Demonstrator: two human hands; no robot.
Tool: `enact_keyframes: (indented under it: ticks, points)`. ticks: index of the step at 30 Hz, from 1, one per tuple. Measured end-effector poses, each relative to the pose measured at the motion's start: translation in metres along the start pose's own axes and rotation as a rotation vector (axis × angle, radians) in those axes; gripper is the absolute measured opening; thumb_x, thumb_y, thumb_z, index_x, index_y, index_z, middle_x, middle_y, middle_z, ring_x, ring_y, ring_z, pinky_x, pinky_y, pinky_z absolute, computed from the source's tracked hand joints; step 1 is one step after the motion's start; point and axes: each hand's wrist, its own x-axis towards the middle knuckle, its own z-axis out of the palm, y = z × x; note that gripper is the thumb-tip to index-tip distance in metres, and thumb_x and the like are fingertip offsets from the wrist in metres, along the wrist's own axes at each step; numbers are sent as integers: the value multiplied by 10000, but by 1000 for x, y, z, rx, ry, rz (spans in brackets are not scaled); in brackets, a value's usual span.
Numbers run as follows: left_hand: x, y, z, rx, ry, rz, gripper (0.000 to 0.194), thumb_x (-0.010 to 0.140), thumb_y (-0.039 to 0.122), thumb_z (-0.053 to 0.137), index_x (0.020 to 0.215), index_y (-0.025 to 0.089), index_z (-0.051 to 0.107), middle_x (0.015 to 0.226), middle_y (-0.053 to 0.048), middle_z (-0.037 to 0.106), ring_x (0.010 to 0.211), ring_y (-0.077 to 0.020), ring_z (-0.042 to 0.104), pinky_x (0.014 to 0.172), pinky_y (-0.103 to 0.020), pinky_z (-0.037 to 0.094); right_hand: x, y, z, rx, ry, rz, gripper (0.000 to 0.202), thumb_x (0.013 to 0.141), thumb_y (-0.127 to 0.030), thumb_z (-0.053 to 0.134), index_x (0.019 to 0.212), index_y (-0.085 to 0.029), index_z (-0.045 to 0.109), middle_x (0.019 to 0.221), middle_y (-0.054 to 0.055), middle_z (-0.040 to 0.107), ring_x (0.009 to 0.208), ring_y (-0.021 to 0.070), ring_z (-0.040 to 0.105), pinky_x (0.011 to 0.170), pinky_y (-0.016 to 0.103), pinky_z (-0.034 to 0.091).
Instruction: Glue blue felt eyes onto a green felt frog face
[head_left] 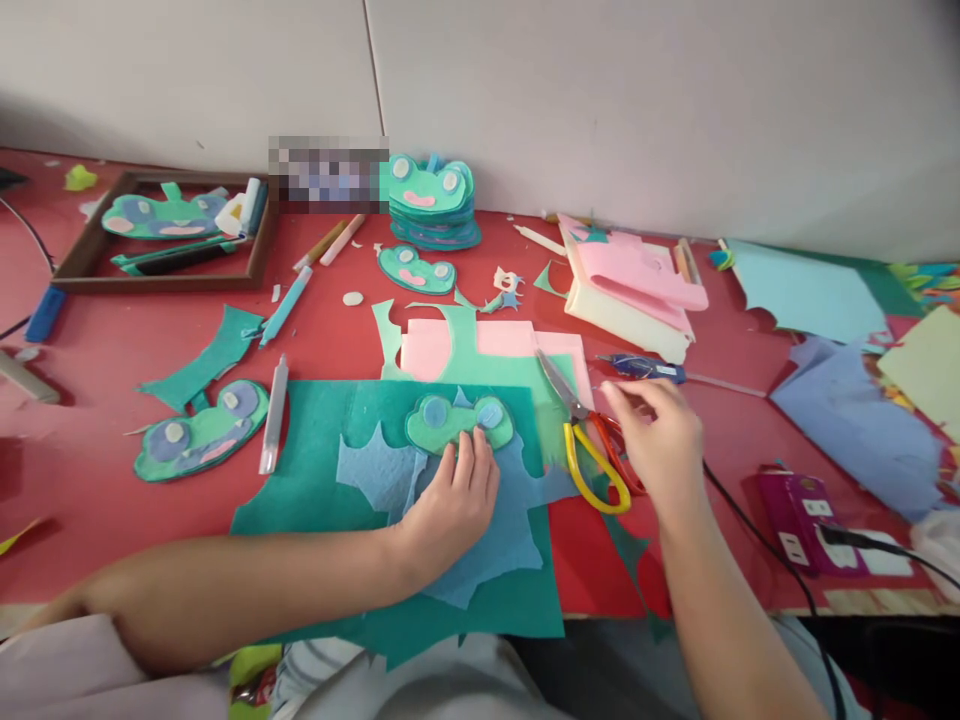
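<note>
My left hand (457,480) lies with its fingers stretched over the lower edge of a green felt frog face (439,428) with two blue eye circles. Beneath it are blue felt scraps (495,560) on a large dark green felt sheet (315,430). On the right, my right hand (660,430) is closed in a pinch above the scissors (574,405) with one yellow and one red handle loop. Whatever its fingertips hold is too small to make out. Just beyond that hand lies a dark blue hot-glue gun or similar corded tool (645,368).
A stack of finished frog faces (431,205) stands near the wall, with another frog face (416,270) before it. At left are a brown frame (161,285) and a larger frog face (202,435). Pink felt (645,275) and a purple power strip (802,510) lie right.
</note>
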Motion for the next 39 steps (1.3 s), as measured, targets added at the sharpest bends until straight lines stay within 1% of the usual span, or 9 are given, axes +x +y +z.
enact_keyframes:
  ticks: [4, 7, 10, 14, 19, 23, 26, 33, 39]
  points:
    - [0, 1, 0, 1, -11, -5, 394, 871, 98, 319, 1170, 22, 564, 1226, -194, 577, 1090, -274, 583, 868, -354, 524, -1, -46, 9, 155, -347, 64, 268, 828, -423, 534, 787, -190, 660, 760, 32, 591, 670, 147, 547, 620, 272, 419]
    - [1, 0, 0, -4, -25, -3, 399, 872, 100, 311, 1175, 25, 561, 1237, -193, 568, 1098, -270, 578, 874, -349, 520, 0, -68, 21, 164, -464, 47, 345, 873, -434, 455, 722, -198, 656, 750, 27, 583, 651, 135, 538, 640, 275, 407]
    - [1, 0, 0, -3, -21, -4, 401, 872, 102, 308, 1173, 27, 562, 1234, -192, 571, 1098, -269, 578, 873, -349, 519, -3, -74, 35, 140, -476, 33, 355, 887, -429, 427, 743, -198, 654, 768, 35, 592, 659, 144, 534, 658, 289, 404]
    - [0, 1, 0, -10, -13, -13, 397, 873, 110, 312, 1165, 31, 568, 1223, -185, 580, 1087, -272, 585, 866, -352, 523, -6, -65, 46, 182, -506, 66, 334, 885, -421, 430, 788, -197, 659, 812, 46, 622, 732, 166, 565, 710, 307, 416]
    - [-1, 2, 1, -18, 3, -17, 390, 873, 120, 326, 1166, 27, 566, 1226, -187, 578, 1087, -281, 583, 864, -359, 525, -2, -52, 45, 335, -622, 161, 317, 837, -471, 485, 799, -214, 665, 848, 37, 642, 785, 176, 588, 706, 304, 444]
    - [-1, 1, 0, -23, 7, -11, 387, 867, 107, 331, 1160, 22, 569, 1217, -194, 583, 1079, -276, 590, 855, -356, 530, 2, -52, 44, 382, -610, 149, 232, 794, -416, 565, 814, -210, 672, 815, 26, 627, 773, 162, 581, 682, 283, 448]
    - [0, 0, 0, -30, 11, -6, 382, 861, 99, 346, 1159, 11, 567, 1213, -207, 582, 1076, -278, 593, 853, -357, 530, 2, -53, 43, 370, -626, 131, 210, 791, -383, 572, 800, -206, 683, 801, 26, 627, 730, 150, 570, 665, 281, 452]
    - [1, 0, -1, -29, 7, -7, 385, 862, 94, 339, 1162, 16, 567, 1217, -202, 581, 1082, -275, 589, 859, -354, 525, -5, -52, 43, 383, -657, 74, 261, 799, -433, 553, 856, -225, 702, 831, 29, 624, 624, 127, 535, 513, 258, 450]
    - [-1, 0, -1, -37, -15, -8, 388, 871, 99, 329, 1181, 18, 547, 1239, -194, 563, 1098, -275, 573, 875, -357, 509, -6, -54, 43, 379, -639, 48, 207, 795, -386, 577, 821, -225, 705, 826, 16, 638, 672, 125, 562, 626, 279, 475]
